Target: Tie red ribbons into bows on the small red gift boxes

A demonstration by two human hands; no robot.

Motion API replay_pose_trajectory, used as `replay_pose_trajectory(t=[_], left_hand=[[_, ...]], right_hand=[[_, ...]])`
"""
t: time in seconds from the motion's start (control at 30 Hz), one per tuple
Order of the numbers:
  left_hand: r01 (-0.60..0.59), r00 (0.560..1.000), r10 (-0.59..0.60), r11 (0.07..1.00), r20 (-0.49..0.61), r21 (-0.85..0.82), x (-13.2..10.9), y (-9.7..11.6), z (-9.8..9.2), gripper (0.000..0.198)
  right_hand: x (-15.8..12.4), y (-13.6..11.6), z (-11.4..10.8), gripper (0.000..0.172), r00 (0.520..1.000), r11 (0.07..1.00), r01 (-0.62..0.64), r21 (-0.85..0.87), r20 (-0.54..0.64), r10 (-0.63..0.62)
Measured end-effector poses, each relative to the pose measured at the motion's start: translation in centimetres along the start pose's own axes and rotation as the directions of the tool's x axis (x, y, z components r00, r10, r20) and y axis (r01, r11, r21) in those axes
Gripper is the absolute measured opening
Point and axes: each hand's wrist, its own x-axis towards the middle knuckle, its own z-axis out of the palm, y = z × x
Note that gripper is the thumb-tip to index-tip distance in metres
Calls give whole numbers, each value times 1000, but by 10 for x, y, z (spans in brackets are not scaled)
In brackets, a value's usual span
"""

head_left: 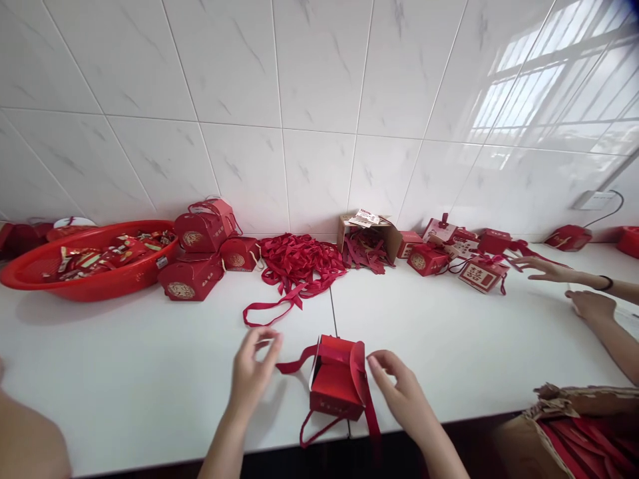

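Observation:
A small red gift box (pixel 335 380) stands open near the front edge of the white counter (pixel 150 372), with red ribbon (pixel 367 392) draped over its top and trailing past the edge. My left hand (pixel 252 369) hovers just left of the box, fingers apart and loosely curled, holding nothing. My right hand (pixel 402 392) is just right of the box, fingers spread, its fingertips close to the ribbon loop but not gripping it.
A pile of red ribbons (pixel 297 266) lies at the back centre. A red basin (pixel 90 283) of sweets sits back left beside finished red boxes (pixel 202 249). An open cardboard box (pixel 369 243) and more red boxes (pixel 449 256) stand back right. Another person's hands (pixel 574 286) reach in at right.

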Motion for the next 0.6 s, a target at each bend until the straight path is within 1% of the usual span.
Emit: replay_pose_trajectory(t=[0.03, 0.07, 0.1, 0.17, 0.2, 0.3, 0.37, 0.4, 0.47, 0.53, 0.57, 0.6], left_hand=[[24, 993, -14, 996, 114, -82, -4, 8, 12, 24], [46, 979, -19, 991, 205, -129, -9, 16, 23, 24], [70, 963, -26, 985, 270, -156, -14, 22, 32, 23], [116, 943, -56, 979, 329, -165, -22, 31, 44, 24], [150, 933, -86, 975, 348, -162, -24, 33, 46, 24], [250, 885, -161, 956, 437, -154, -26, 30, 40, 27], [276, 846, -168, 950, 507, -145, -22, 24, 30, 35], [276, 832, -168, 952, 530, -132, -19, 21, 25, 39], [276, 812, -175, 956, 556, -102, -13, 17, 17, 45], [287, 796, -189, 954, 575, -85, -10, 14, 13, 45], [286, 795, -189, 955, 576, -82, -9, 13, 13, 43], [278, 805, -187, 957, 563, -79, -9, 12, 13, 41]], right_hand=[[0, 1, 7, 37, 999, 1000, -4, 1, 50, 4], [1, 1, 13, 37, 997, 1000, -9, 5, 81, 9], [2, 1, 19, 39, 996, 1000, -18, 15, 90, 17], [6, 3, 27, 44, 996, 997, -42, 70, 86, 36], [8, 4, 28, 46, 995, 992, -55, 116, 90, 45], [14, 8, 23, 47, 986, 954, -98, 284, 157, 55], [18, 11, 15, 45, 978, 919, -130, 372, 203, 56], [19, 12, 10, 44, 975, 912, -138, 387, 216, 56], [23, 15, 2, 45, 974, 928, -116, 355, 222, 36], [25, 18, -2, 47, 971, 962, -67, 266, 239, 2], [26, 19, -3, 47, 968, 974, -47, 219, 249, -9], [27, 21, -3, 46, 969, 983, -32, 180, 247, -13]])
